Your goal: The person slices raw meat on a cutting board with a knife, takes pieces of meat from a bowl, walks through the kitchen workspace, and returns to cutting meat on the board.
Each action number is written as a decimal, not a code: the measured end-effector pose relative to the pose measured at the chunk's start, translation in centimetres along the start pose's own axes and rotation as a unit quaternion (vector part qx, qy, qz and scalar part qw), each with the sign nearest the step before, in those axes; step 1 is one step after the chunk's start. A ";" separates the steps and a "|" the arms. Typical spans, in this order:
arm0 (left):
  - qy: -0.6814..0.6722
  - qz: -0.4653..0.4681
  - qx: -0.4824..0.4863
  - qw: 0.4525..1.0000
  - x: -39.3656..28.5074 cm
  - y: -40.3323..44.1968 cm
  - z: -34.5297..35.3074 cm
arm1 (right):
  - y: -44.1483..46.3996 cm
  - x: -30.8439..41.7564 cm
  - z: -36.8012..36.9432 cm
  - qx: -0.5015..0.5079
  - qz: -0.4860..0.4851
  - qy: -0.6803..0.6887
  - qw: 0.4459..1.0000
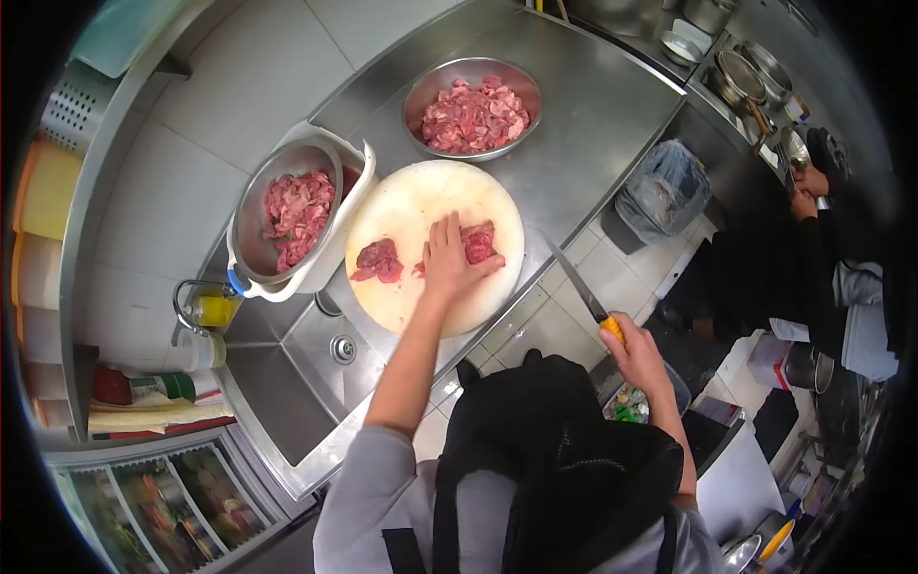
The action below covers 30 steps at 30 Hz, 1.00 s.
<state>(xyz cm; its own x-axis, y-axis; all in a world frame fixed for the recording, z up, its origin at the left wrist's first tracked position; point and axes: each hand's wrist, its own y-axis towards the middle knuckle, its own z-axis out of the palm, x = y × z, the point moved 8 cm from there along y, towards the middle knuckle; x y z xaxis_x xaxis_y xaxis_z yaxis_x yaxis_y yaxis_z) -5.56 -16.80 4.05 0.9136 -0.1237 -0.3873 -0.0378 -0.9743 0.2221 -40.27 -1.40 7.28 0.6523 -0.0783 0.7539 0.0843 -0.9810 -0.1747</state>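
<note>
My left hand (449,265) lies with spread fingers on the round white cutting board (397,206), its fingers at the edge of a piece of red meat (478,243). Another meat piece (378,261) is on the board to the left. My right hand (635,352) is closed round the yellow handle of a knife (579,282), held off the counter to the right of the board, blade pointing up and left. Behind the board is a steel bowl (411,105) of cut meat. A second steel bowl (251,225) of meat rests on a white tub (356,206) at the left.
A steel sink (287,368) lies at the lower left of the steel counter (574,105). Right of the counter stands a bin with a clear liner (669,191). Another person in dark clothes (765,277) stands at the right, hands (809,189) near the far worktop.
</note>
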 end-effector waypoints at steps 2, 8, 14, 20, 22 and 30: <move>-0.022 -0.066 0.051 0.996 0.4 -1.3 1.4 | 1.1 1.7 0.4 0.016 -0.033 -0.025 0.999; -0.053 0.025 0.119 0.991 1.2 -1.0 -1.5 | 2.6 4.2 1.0 0.001 -0.052 -0.053 0.997; -0.101 0.125 0.161 0.974 0.6 0.9 1.0 | 0.9 4.1 1.4 -0.021 -0.008 -0.051 0.998; -0.066 -0.010 0.043 0.997 1.0 -0.2 0.8 | 0.7 5.6 3.7 -0.046 -0.006 -0.124 0.991; -0.125 0.008 -0.005 0.992 1.8 -0.2 -0.7 | 1.2 7.2 4.4 -0.043 -0.009 -0.136 0.990; -0.262 0.141 -0.034 0.954 2.8 -0.6 -1.2 | 3.4 11.0 9.4 0.025 -0.053 -0.220 0.974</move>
<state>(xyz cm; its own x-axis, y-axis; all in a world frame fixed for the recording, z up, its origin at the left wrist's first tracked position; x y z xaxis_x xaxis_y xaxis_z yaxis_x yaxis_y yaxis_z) -2.49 -16.37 3.92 0.5428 -0.4736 -0.6936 -0.2088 -0.8760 0.4347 -25.76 -3.94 9.03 0.8969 0.1179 0.4263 0.1982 -0.9688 -0.1489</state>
